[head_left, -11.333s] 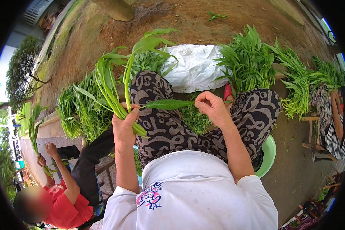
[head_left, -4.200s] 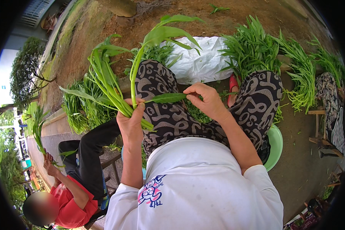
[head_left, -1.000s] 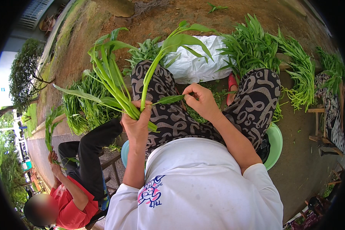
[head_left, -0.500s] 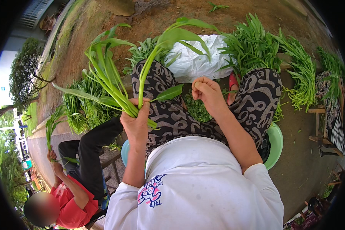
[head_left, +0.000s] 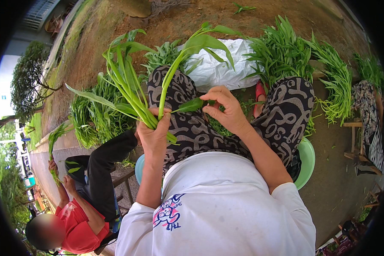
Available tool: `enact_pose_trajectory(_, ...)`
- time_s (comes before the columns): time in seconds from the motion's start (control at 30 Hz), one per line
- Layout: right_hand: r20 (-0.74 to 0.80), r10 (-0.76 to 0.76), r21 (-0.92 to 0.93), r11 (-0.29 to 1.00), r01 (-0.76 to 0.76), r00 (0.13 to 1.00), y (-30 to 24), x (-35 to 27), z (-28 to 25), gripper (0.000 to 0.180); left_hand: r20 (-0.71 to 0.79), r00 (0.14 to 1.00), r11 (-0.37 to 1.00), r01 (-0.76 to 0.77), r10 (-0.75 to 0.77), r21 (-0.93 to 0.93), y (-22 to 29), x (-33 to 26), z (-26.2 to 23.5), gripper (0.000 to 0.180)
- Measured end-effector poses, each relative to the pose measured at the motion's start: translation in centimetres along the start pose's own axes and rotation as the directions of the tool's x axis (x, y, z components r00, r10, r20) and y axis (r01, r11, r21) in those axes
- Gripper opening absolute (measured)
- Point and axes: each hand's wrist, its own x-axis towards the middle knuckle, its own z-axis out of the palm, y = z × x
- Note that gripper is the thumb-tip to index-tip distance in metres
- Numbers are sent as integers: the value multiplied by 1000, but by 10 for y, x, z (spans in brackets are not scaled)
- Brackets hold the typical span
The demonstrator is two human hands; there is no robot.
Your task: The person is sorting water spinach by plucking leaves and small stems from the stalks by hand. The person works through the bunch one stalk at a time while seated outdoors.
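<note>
My left hand (head_left: 153, 136) is closed round the lower stems of a small bunch of water spinach (head_left: 126, 85), whose leafy tops rise up and away. One thicker stalk (head_left: 168, 79) stands apart on the bunch's right side, held by the same hand. From it a single leaf (head_left: 188, 106) sticks out to the right. My right hand (head_left: 227, 110) has the tip of that leaf between thumb and fingers. Cut stem ends poke out below my left hand.
Heaps of greens lie at the left (head_left: 100, 111), far right (head_left: 281, 49) and right (head_left: 335, 81), near a white sheet (head_left: 219, 64). A green basin (head_left: 307, 164) is by my right leg. At the left, a seated person in red (head_left: 83, 226) handles greens beside a wooden stool (head_left: 123, 181).
My right hand has moved left and taken the leaf's tip. The bunch in my left hand has shifted slightly right. The neighbouring person's hands have moved.
</note>
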Motion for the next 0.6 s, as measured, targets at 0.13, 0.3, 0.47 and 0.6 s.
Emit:
enact_pose_trajectory(0.13,24,96,67,993,-97,995,8,-4,4,25,-5,1000,1000,8,-8,20,-2,-2,2,5)
enact_pose_trajectory(0.3,68,133,50,989,-136,989,8,-4,3,23,-9,999,999,34,-35,-32,-1,-3,4,5)
enact_pose_trajectory(0.47,49,69,-50,997,-66,996,7,-4,3,20,37,997,998,64,-63,-15,0,-4,1,11)
enact_pose_trajectory(0.6,16,10,-88,996,-8,1000,9,-3,5,18,29,996,997,79,-80,4,2,-6,1,11)
